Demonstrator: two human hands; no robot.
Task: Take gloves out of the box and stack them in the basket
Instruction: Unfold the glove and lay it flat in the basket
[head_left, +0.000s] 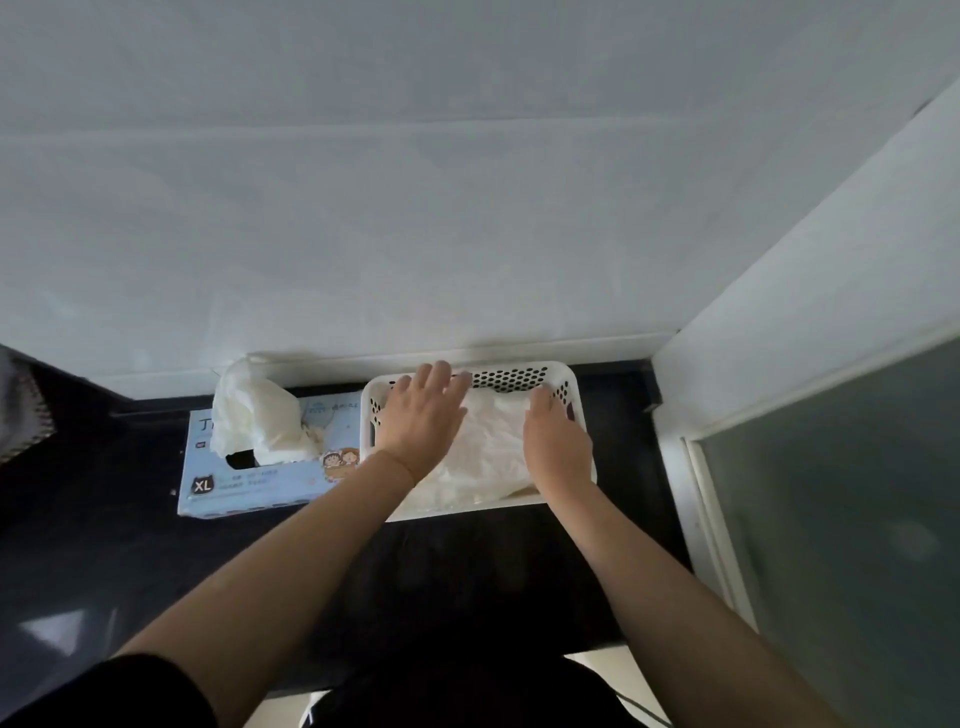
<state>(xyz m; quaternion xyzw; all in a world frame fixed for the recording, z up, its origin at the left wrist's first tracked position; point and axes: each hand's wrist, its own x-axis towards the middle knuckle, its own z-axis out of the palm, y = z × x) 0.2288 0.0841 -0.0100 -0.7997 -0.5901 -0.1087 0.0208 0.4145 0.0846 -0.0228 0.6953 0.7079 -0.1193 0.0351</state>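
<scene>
A white perforated plastic basket (522, 375) stands on the dark counter against the wall. Inside it lies a pile of thin white gloves (485, 452). My left hand (423, 413) lies flat, fingers spread, on the left part of the pile and the basket's left rim. My right hand (556, 441) presses on the right side of the pile with its fingers curled down, and whether it grips a glove is hidden. Left of the basket lies a light blue glove box (260, 486) marked XL. A bunch of white gloves (257, 415) sticks up out of its opening.
The dark counter (130, 545) runs left and toward me. A white wall (467, 208) rises right behind the basket and box. A white frame with frosted glass (831, 493) closes off the right side. Something grey sits at the far left edge (21, 405).
</scene>
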